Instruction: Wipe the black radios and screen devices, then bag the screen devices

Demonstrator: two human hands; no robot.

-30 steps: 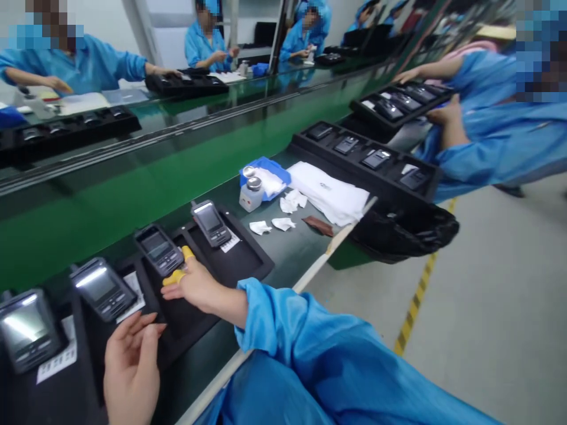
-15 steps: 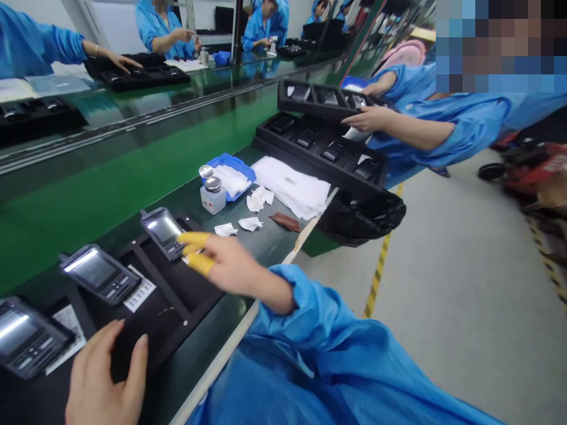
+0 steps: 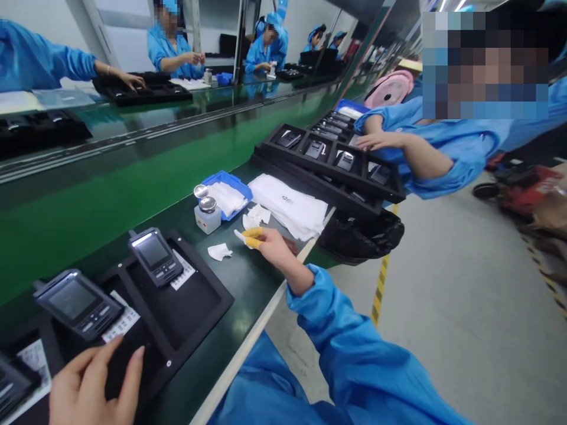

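Observation:
My right hand [image 3: 271, 248], with yellow finger cots on its fingertips, reaches across the green bench and pinches a small white wipe [image 3: 240, 235]. My left hand [image 3: 91, 386] lies with its fingers spread on the near edge of a black foam tray [image 3: 195, 307]. That tray holds black handheld devices with screens, one [image 3: 155, 256] propped at its right end and another [image 3: 77, 301] just above my left hand. A second crumpled wipe [image 3: 220, 252] lies between the tray and my right hand.
A small dispenser bottle [image 3: 207, 214], a blue tray of wipes [image 3: 225, 195] and a white cloth [image 3: 290, 206] lie beyond my right hand. A co-worker's hands rest on stacked black trays [image 3: 328, 162] at the right. A black bin [image 3: 361, 236] hangs off the bench edge.
My right hand has left the devices in the tray and moved right to a small white wipe. The co-worker has set a lifted tray down on the stack. My view has swung left.

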